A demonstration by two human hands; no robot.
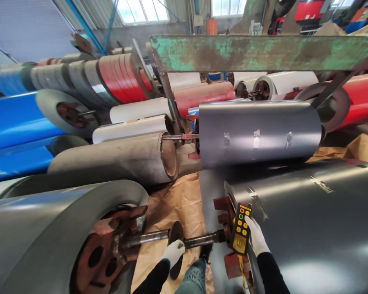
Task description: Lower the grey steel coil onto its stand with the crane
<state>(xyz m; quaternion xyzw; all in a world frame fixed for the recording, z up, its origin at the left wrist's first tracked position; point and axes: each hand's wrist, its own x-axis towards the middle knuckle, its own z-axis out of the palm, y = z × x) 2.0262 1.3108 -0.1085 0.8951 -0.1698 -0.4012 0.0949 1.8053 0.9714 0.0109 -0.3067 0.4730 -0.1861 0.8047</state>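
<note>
My left hand [174,252], in a white glove, has its fingers closed on a rusty round steel disc [176,269]. The disc sits at the end of a steel shaft [204,240] that runs into the dark grey sheet coil [313,220] on my right. A second shaft [150,237] reaches the disc from the grey coil [49,232] on my left, out of a rusty hub [95,255]. In my right hand [257,236], also gloved, is a black remote control [239,243] with yellow, red and green buttons, held upright before the right coil's hub [225,204].
Ahead, a green, worn steel beam [251,53] spans above another dark grey coil [257,134], its side arms slanting down. A dull grey roll [119,159] and blue coils [12,118] lie left. Brown paper [184,196] covers the floor between the near coils.
</note>
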